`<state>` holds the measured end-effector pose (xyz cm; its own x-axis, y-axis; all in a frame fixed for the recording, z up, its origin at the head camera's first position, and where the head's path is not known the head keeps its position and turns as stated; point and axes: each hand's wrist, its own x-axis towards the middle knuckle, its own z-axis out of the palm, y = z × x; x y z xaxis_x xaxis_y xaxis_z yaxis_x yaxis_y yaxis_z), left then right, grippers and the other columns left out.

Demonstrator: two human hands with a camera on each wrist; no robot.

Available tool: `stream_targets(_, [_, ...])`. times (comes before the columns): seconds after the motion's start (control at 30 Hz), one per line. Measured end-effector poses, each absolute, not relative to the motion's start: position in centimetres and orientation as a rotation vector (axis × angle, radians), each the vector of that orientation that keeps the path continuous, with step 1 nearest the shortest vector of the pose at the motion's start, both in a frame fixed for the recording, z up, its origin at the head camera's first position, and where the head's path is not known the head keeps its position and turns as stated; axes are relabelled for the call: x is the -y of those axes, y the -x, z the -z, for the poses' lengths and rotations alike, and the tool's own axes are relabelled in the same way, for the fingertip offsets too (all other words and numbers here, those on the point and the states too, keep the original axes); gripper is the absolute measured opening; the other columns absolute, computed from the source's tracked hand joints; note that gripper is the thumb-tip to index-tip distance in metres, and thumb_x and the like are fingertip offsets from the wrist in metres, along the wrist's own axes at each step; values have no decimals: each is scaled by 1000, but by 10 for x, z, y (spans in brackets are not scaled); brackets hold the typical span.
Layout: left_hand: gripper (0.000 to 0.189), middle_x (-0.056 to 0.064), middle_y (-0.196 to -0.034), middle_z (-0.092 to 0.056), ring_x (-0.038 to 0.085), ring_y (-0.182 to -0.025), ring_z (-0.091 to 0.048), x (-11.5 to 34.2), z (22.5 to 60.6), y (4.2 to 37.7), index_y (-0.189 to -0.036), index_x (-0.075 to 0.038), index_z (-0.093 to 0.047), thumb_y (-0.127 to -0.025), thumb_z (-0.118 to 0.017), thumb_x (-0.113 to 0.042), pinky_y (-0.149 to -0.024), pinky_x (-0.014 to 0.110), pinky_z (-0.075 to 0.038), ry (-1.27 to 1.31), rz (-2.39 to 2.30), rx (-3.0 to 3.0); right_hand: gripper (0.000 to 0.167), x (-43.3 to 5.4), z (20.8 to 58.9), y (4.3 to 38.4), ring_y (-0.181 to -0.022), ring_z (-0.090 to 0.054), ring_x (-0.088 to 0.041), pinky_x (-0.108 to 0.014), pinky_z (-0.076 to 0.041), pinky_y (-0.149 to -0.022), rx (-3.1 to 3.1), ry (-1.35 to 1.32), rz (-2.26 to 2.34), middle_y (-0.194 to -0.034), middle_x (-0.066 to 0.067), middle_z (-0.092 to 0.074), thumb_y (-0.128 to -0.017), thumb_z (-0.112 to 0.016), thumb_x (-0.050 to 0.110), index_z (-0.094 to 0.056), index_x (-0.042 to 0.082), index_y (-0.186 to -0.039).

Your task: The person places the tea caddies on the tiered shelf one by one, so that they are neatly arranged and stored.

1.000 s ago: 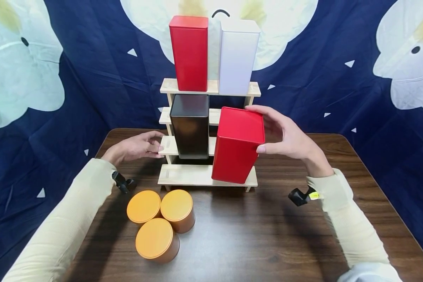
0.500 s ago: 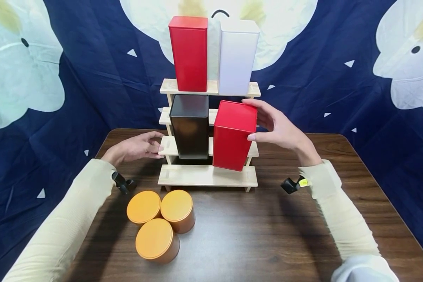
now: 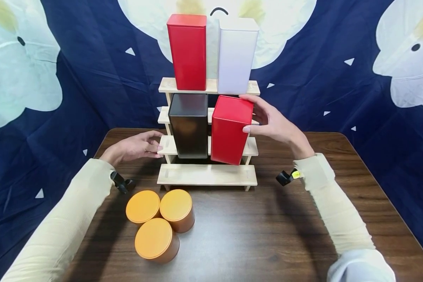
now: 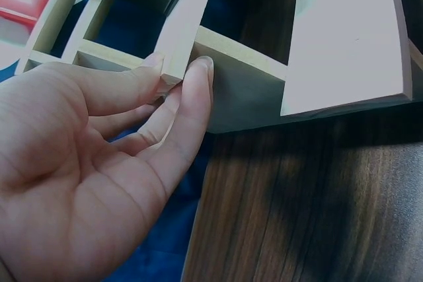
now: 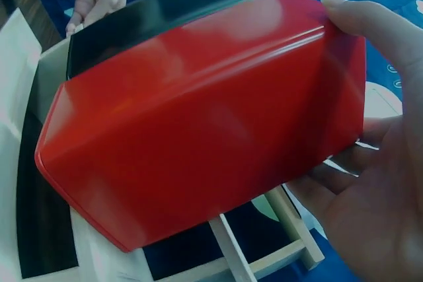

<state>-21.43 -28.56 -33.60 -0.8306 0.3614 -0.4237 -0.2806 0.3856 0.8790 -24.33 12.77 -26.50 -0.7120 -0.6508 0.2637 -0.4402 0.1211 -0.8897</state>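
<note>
My right hand [image 3: 276,123] grips a tall red tin [image 3: 231,131] near its top, thumb on the front and fingers behind. The tin leans slightly and overlaps the third tier down of the wooden stepped rack [image 3: 206,175], right of a black tin [image 3: 189,131] standing on that tier. In the right wrist view the red tin [image 5: 211,130] lies close beside the black tin [image 5: 158,18]. My left hand [image 3: 135,148] pinches the left end of the third tier; in the left wrist view, thumb and fingers close on the board end [image 4: 175,64].
On the top tier stand another red tin [image 3: 188,53] and a white tin [image 3: 237,56]. Three round orange tins [image 3: 155,239] sit together on the brown table [image 3: 239,235], front left of the rack. A dark blue patterned cloth [image 3: 91,70] hangs behind.
My right hand has moved the red tin up, back and slightly left, from over the bottom tier to beside the black tin. My left hand keeps its place on the rack.
</note>
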Motion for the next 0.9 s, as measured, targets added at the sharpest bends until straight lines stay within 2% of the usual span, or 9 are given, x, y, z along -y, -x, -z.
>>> stream_targets(0.17, [61,20,-116,-41,20,-97,-59,286,336,214,-147,-1,-16,-96,-49,2,-99,39,-50,-71,-1470,-2085,79,-129,262,250,-127,-41,-21,-44,-36,-112,-2297,1112,1549,-141,-5,-40,-78,-71,4,-33,14,-147])
stream_targets(0.4, [61,20,-115,-42,23,-100,-59,286,337,214,-147,-1,-16,-96,-50,1,-92,32,-54,-79,-1477,-2079,82,-133,260,248,-128,-41,-22,-43,-33,-114,-2353,1033,1550,-143,-6,-39,-79,-72,6,-29,14,-149])
stream_targets(0.53, [62,20,-116,-42,23,-101,-59,287,337,214,-147,-1,-17,-95,-51,0,-93,32,-54,-80,-1458,-2094,79,-136,261,248,-128,-44,-23,-38,-34,-115,-2321,985,1607,-143,-7,-42,-82,-70,7,-29,13,-149])
stream_targets(0.6, [62,20,-116,-42,23,-100,-59,287,336,214,-147,-2,-17,-95,-51,0,-98,37,-51,-77,-1448,-2102,77,-136,262,249,-131,-42,-23,-32,-36,-113,-2278,981,1638,-145,-7,-40,-83,-69,7,-29,13,-149])
stream_targets(0.73, [63,21,-117,-41,22,-99,-59,286,335,213,-147,-1,-16,-95,-51,1,-98,37,-51,-74,-1445,-2103,78,-135,265,249,-134,-38,-24,-21,-41,-107,-2207,1000,1701,-148,-8,-36,-83,-66,4,-27,12,-150])
stream_targets(0.9, [63,22,-118,-41,22,-99,-59,286,335,213,-148,-2,-16,-95,-51,0,-99,38,-50,-74,-1441,-2099,80,-134,267,249,-137,-35,-23,-22,-41,-107,-2181,1012,1741,-150,-8,-34,-83,-64,2,-25,12,-151])
